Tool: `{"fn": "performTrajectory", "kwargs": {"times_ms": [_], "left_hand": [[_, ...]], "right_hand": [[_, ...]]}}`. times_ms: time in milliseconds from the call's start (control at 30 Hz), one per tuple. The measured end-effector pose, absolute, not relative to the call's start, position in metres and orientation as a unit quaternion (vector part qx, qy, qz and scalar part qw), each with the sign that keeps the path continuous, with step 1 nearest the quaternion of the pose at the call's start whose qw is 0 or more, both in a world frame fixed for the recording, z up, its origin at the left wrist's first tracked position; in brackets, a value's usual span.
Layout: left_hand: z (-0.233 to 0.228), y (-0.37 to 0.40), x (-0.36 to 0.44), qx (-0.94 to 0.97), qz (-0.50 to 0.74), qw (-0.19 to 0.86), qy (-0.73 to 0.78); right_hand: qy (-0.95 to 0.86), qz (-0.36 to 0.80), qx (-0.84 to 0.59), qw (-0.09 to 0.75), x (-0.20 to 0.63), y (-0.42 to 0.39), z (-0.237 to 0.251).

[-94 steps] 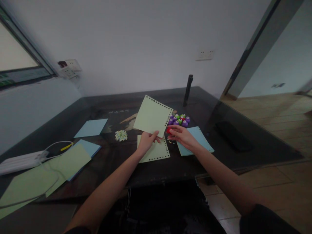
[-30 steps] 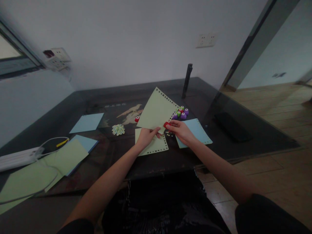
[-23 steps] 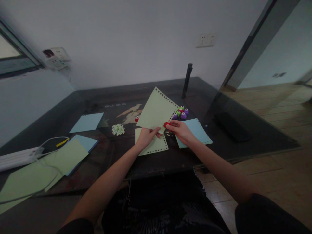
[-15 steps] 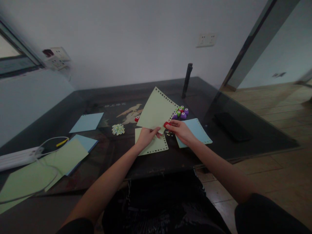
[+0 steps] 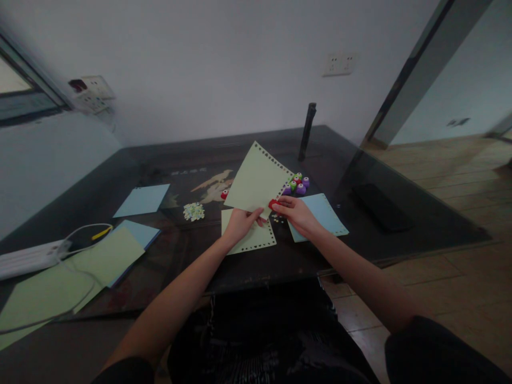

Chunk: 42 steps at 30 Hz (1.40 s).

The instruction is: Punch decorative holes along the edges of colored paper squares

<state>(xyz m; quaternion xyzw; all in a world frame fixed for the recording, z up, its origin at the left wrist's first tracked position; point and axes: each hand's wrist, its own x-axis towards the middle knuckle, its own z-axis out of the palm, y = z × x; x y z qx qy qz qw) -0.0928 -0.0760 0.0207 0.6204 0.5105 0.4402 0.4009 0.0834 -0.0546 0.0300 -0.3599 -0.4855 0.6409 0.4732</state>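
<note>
A: Head view, one entry. Left hand (image 5: pixel 239 224) pinches the lower corner of a pale green sheet (image 5: pixel 258 181), raised and tilted above the dark table (image 5: pixel 188 266). Two of its edges already carry a row of punched holes.

B: And the other hand?

A: Right hand (image 5: pixel 295 213) is closed around a small red punch (image 5: pixel 273 203), set at the sheet's lower right edge, next to where the hole row ends. Whether paper sits inside the slot, I cannot tell; fingers cover it.

B: What lies around them?

A: Below the left hand, a second green sheet with punched border (image 5: pixel 248 234), flat on the table. Under the right wrist, a blue sheet (image 5: pixel 320 213), also bordered. Just beyond, a cluster of purple and green punches (image 5: pixel 296 184); one more red punch (image 5: pixel 224 195) apart, to the left. A little heap of paper chips (image 5: pixel 194 211) sits farther left.

B: How would you judge the punching done well?

A: My judgement: keep the edge pushed fully to the back of the slot so the holes hold one line, space from the last hole, and hold the sheet taut close to the punch so it does not buckle. Squeeze straight, not sideways.

B: Risk?

A: A loose corner grip could let the sheet swing and skew the row.
</note>
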Motion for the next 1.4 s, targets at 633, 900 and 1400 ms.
{"fn": "performTrajectory", "kwargs": {"times_ms": [633, 900, 1400], "left_hand": [[0.0250, -0.0781, -0.0916, 0.623, 0.434, 0.397, 0.516], [0.0247, -0.0776, -0.0913, 0.619, 0.433, 0.401, 0.518], [0.0295, -0.0802, -0.0899, 0.620, 0.438, 0.400, 0.514]], "right_hand": [[-0.489, 0.637, -0.352, 0.481, 0.0836, -0.0512, 0.0240], [-0.490, 0.640, -0.352, 0.477, 0.0834, -0.0518, 0.0256], [-0.501, 0.631, -0.352, 0.475, 0.0843, -0.0502, 0.0238]]}}
